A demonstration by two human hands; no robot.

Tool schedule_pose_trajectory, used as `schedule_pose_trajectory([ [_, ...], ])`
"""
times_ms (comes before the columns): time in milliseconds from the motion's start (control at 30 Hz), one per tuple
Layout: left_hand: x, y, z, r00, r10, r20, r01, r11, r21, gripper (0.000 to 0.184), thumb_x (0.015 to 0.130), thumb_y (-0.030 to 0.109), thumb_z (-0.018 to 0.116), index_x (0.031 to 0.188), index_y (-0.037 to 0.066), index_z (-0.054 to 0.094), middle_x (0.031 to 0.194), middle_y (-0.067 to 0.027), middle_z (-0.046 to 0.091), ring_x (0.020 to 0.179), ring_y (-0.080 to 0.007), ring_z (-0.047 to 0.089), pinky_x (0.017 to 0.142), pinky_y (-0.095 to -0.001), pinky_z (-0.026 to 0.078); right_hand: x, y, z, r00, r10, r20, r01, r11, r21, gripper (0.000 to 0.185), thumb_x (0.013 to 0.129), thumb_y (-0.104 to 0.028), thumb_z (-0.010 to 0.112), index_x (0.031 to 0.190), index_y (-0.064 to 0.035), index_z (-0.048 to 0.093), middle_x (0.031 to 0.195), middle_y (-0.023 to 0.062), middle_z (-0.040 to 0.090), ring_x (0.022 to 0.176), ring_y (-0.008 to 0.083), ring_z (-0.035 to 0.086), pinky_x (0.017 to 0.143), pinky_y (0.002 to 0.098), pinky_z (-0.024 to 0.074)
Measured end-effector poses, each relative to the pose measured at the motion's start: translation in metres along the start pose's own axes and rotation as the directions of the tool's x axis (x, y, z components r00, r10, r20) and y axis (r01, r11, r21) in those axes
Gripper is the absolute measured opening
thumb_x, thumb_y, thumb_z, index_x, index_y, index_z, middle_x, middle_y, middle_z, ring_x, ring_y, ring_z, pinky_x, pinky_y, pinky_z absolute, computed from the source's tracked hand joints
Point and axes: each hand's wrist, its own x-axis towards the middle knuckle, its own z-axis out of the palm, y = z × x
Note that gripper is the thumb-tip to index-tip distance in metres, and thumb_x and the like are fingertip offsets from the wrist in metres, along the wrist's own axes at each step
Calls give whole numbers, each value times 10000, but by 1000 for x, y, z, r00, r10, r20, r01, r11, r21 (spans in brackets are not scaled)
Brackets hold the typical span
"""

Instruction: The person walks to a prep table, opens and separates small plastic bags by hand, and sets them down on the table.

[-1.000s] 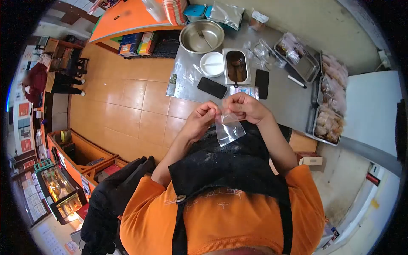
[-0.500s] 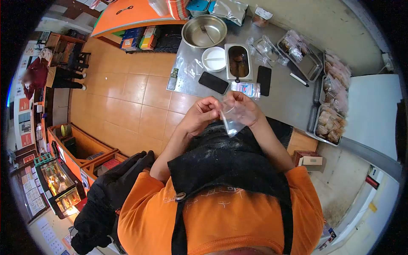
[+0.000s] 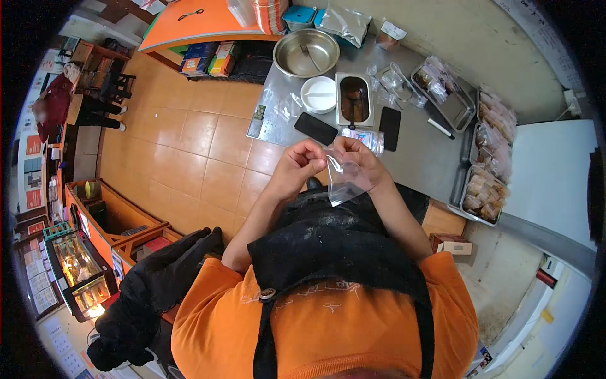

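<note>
A clear plastic bag (image 3: 343, 181) hangs between my hands in front of the black apron. My left hand (image 3: 298, 169) pinches its upper left corner between thumb and fingers. The opposite upper edge is gripped by my right hand (image 3: 361, 162), and the bag's film lies across those fingers. Just beyond my hands, on the metal table (image 3: 423, 148), are a packet of bags (image 3: 368, 140), a black phone (image 3: 316, 129) and a second phone (image 3: 390, 129). Behind them stand a steel container of dark sauce with a spoon (image 3: 355, 101) and a white bowl (image 3: 319, 95).
A large steel bowl (image 3: 306, 53) stands at the table's back left. Trays of bagged food (image 3: 485, 194) line the right side, near a marker (image 3: 441, 129). A person (image 3: 54, 108) stands far left. An orange counter (image 3: 208, 25) is at the upper left.
The bag has swung and opened out somewhat between my hands, its lower corner now hanging down. Both hands keep hold of it. The view has shifted slightly.
</note>
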Motion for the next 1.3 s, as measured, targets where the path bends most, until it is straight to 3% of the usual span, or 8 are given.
schedule_pose_trajectory([
  [400, 1, 5, -3, 994, -56, 93, 43, 990, 132, 74, 864, 28, 667, 925, 45, 629, 922, -36, 650, 883, -120, 600, 814, -277, 471, 4, 0, -14, 995, -41, 89, 11, 950, 311, 212, 849, -202, 652, 848, -52, 501, 764, 2, 477, 592, 62, 455, 460, 203, 344],
  [600, -1, -13, -18, 980, -199, -1, 199, 980, 19, 68, 889, 18, 623, 939, 60, 604, 890, 9, 616, 869, -77, 575, 797, -242, 472, 1, -37, 10, 988, 153, 8, -123, 821, -558, 240, 822, -243, 716, 774, -53, 577, 728, -5, 556, 573, 67, 472, 496, 210, 352],
  [700, -10, 31, 12, 941, -332, -62, 338, 927, 164, 92, 883, 23, 624, 961, 71, 614, 879, 19, 613, 855, -71, 576, 777, -240, 489, 4, -19, -13, 1000, 12, -2, -12, 929, -370, 219, 793, -197, 746, 748, -50, 590, 699, 7, 574, 616, 87, 527, 563, 222, 409],
  [767, -14, -32, -33, 935, -336, 115, 343, 939, -41, 108, 875, 112, 674, 965, 92, 618, 861, 32, 604, 771, -59, 548, 708, -215, 462, 5, -1, -28, 986, 114, -123, -150, 930, -336, 386, 988, -288, 376, 692, -117, 555, 577, 24, 527, 501, 127, 476, 478, 285, 409],
  [933, -17, -14, -21, 988, -131, 85, 152, 929, -338, 169, 920, 289, 642, 972, 134, 602, 801, 59, 573, 662, -71, 490, 618, -223, 396, 27, 45, -52, 967, 38, 253, -94, 972, 214, 297, 967, -316, 436, 778, -109, 534, 766, 31, 577, 583, 163, 513, 535, 300, 442],
  [1033, -19, -8, -30, 997, -33, 66, 57, 911, -409, 135, 924, 254, 643, 959, 127, 614, 806, 60, 580, 612, -63, 454, 587, -217, 385, 39, 42, -33, 966, 259, 8, -238, 875, 422, 212, 922, -266, 529, 892, -64, 585, 803, 65, 587, 706, 204, 575, 561, 340, 495],
  [1133, -23, 5, -31, 992, 55, -112, -82, 965, -250, 121, 902, 219, 677, 933, 110, 634, 797, 58, 592, 632, -42, 478, 587, -202, 391, 61, 33, 24, 911, 229, -344, -204, 973, 105, 280, 938, -326, 511, 932, -58, 590, 802, 67, 612, 648, 193, 597, 503, 286, 497],
  [1300, -37, 31, -36, 801, 448, -397, -284, 868, 407, 84, 831, 112, 729, 873, 71, 668, 770, 35, 629, 719, -41, 552, 657, -214, 442, 100, 31, 35, 1000, -24, -14, 17, 927, -376, 168, 826, 5, 651, 831, -90, 512, 813, 32, 576, 727, 114, 568, 681, 241, 466],
])
